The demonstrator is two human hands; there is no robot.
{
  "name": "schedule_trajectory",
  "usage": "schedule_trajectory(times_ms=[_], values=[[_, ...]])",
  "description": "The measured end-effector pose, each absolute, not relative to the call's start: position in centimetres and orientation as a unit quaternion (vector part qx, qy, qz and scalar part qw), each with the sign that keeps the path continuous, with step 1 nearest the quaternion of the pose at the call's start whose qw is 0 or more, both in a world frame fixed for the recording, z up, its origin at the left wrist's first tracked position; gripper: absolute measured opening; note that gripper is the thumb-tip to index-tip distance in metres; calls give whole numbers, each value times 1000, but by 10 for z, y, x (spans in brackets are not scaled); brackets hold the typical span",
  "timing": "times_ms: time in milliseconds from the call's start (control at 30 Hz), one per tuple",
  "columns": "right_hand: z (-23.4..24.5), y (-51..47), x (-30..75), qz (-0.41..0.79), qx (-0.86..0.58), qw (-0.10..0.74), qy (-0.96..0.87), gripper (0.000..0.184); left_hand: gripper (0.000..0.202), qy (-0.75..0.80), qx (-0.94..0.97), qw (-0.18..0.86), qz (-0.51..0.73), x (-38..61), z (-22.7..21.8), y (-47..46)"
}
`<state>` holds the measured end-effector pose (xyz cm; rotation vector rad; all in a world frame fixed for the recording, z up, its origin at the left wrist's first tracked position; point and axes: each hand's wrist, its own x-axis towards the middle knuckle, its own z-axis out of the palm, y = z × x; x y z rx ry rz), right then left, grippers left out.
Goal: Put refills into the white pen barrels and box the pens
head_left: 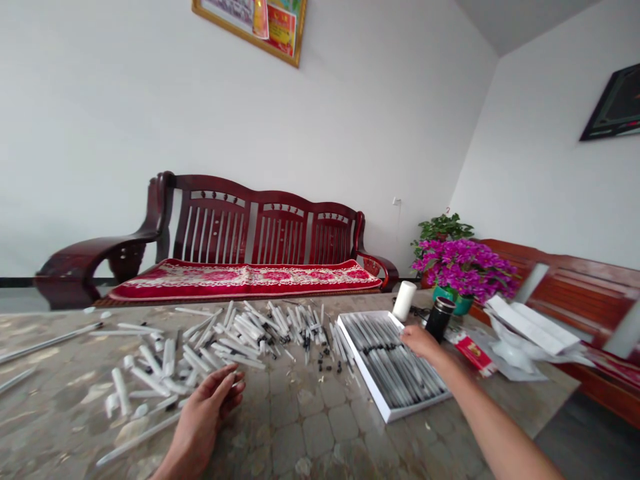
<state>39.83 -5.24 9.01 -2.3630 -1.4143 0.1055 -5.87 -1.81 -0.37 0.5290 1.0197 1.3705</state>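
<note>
My left hand point(207, 408) is closed just in front of a loose heap of white plastic tubes point(200, 357), thumb against the curled fingers. Whatever it pinches, if anything, is too small to make out. At the far right side of a shallow white box point(374, 398), my right hand point(423, 341) has its fingers drawn together over the rim. What lies between those fingers is hidden. Two rows of slim clear tubes with dark ends point(400, 373) fill the box. Small black caps point(329, 367) are scattered to its left.
A white cylinder point(404, 301), a black flask point(440, 319) and a pot of purple flowers point(465, 270) stand behind the box. To the right are a red packet point(475, 355) and white plastic bags point(520, 347). A wooden bench point(280, 230) stands beyond the table point(295, 433).
</note>
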Motion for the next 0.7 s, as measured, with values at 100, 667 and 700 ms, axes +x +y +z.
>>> schedule_trajectory(times_ms=[100,667,700], values=[[76,-54,400,35,-851,117,-511,20,18,448,242,624,592,-58,-3,-20],[79,-40,350,-39,-832,-5,-554,16,20,427,234,628,608,-52,-5,-19],[82,-33,339,-44,-821,1,-569,19,22,424,229,627,612,-51,-6,-18]])
